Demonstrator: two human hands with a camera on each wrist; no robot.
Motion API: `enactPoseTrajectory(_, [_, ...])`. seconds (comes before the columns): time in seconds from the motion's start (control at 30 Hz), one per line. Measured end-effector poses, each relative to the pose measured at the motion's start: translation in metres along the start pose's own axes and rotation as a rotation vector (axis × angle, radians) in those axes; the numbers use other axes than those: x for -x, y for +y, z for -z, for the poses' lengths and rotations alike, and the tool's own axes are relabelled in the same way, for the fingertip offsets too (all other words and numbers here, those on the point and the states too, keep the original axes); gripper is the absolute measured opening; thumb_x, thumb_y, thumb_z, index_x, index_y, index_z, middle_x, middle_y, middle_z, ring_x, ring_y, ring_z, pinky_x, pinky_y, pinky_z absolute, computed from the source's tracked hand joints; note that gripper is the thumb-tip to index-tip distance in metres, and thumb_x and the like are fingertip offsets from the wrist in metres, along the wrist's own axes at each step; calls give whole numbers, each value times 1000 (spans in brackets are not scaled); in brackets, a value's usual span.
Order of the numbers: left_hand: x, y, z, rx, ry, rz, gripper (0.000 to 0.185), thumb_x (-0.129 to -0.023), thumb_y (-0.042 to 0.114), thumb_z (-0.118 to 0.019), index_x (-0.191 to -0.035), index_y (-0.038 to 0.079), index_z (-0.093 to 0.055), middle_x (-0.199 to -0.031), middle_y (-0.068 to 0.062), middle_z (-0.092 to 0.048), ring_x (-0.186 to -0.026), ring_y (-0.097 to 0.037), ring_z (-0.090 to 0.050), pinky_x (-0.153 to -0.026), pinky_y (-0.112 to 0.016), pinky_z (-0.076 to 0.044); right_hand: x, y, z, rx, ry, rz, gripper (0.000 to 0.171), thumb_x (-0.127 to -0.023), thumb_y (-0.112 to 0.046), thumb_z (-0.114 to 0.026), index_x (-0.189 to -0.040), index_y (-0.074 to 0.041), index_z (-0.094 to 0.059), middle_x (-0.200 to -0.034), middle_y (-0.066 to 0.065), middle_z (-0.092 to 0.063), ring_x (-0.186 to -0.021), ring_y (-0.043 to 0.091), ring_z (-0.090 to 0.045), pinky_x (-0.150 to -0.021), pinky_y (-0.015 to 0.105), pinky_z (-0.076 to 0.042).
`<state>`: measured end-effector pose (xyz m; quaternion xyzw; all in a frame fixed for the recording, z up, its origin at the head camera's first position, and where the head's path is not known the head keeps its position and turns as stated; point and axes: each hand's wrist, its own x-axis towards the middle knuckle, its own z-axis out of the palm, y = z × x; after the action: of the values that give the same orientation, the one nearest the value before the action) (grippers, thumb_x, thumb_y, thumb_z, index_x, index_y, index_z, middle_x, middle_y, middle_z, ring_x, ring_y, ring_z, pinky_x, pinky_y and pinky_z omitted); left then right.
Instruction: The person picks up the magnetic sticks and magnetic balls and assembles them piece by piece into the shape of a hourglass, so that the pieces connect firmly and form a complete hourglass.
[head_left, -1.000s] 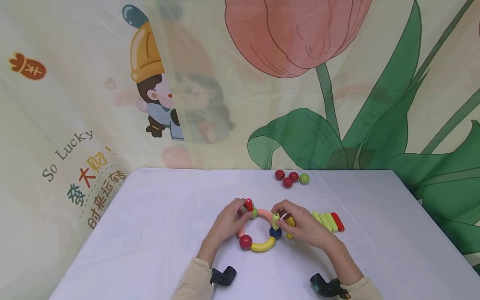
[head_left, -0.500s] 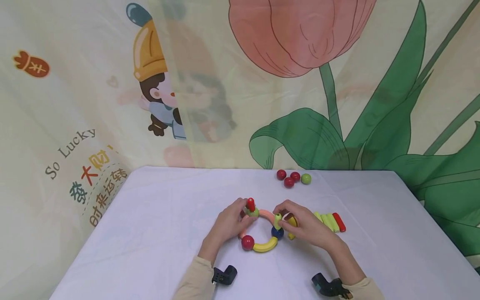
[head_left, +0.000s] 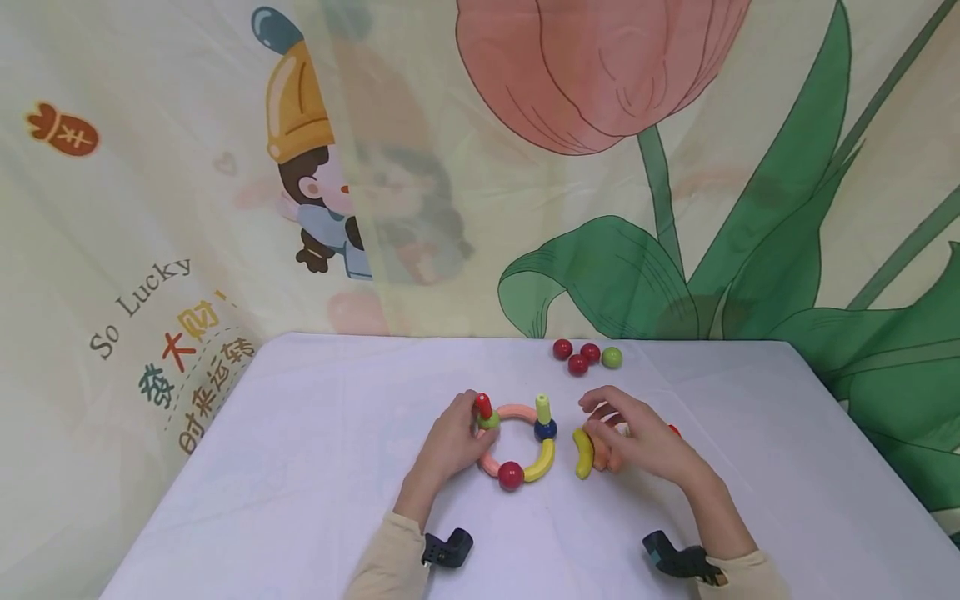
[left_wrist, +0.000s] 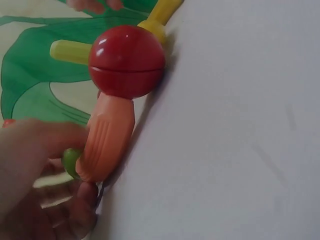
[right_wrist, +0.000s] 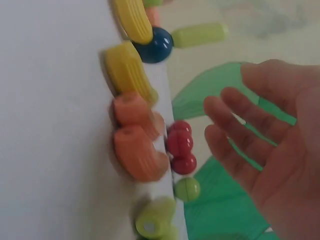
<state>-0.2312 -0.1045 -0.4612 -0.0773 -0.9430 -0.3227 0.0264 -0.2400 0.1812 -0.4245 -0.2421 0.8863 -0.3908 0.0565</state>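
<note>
A toy ring (head_left: 517, 446) of pink and yellow arcs lies on the white table (head_left: 315, 467). It has a red ball (head_left: 511, 475), and a blue ball (head_left: 545, 430) with a yellow-green peg (head_left: 543, 408) standing on it. My left hand (head_left: 474, 421) pinches the ring at its green ball (left_wrist: 71, 161), beside the pink arc (left_wrist: 106, 137) and under a red peg (head_left: 483, 406). My right hand (head_left: 607, 417) hovers with relaxed fingers (right_wrist: 235, 125) over a loose yellow arc (head_left: 582, 452) and orange pieces (right_wrist: 136, 150), holding nothing.
Three red balls (head_left: 577, 364) and a green ball (head_left: 611, 357) lie near the table's far edge. Yellow-green sticks (right_wrist: 155, 217) and a red stick (head_left: 673, 430) lie mostly hidden behind my right hand. A printed curtain (head_left: 480, 167) hangs behind the table.
My right hand let go of the yellow-green peg and moved right, over the loose pieces. The ring turned a little under my left hand.
</note>
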Motion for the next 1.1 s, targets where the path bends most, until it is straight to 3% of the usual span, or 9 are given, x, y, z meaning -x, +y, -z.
enactPoseTrajectory(0.13, [0,-2,2,50,-52,13,42,-84,29,-68,-121,17,-52,-94,-2,-56,-73,-13,-50,-61,-25,-42,4,16,12,86,43,-37,31,-91,-15,-60,-121,-9,-53,-116,10,-60,-102,21,-59,-85,37,-52])
enactPoseTrajectory(0.3, [-1,-6,3,92,-75,43,26,-86,30,-67,-106,16,-56,-83,0,-54,-71,-13,-49,-58,-23,-42,11,34,27,133,75,-119,28,-92,-14,-58,-118,-5,-54,-114,12,-60,-102,24,-57,-84,39,-52])
enactPoseTrajectory(0.6, [0,-3,7,109,-80,66,29,-83,29,-70,-105,15,-56,-86,-1,-56,-71,-14,-51,-58,-25,-44,21,54,40,147,51,-273,29,-93,-18,-56,-117,-2,-54,-112,15,-59,-100,28,-54,-74,35,-53])
enactPoseTrajectory(0.9, [1,-6,10,101,-135,-9,29,-88,28,-65,-116,23,-55,-92,-1,-51,-68,-12,-51,-59,-23,-45,28,64,47,149,-2,-305,29,-90,-14,-60,-114,1,-56,-107,18,-57,-96,30,-54,-72,36,-52])
enactPoseTrajectory(1.1, [3,-8,20,245,-278,29,31,-88,25,-66,-115,17,-53,-94,-7,-57,-56,-13,-60,-55,-28,-50,32,67,52,145,-52,-355,28,-90,-17,-60,-112,0,-56,-105,17,-58,-94,29,-56,-73,38,-53])
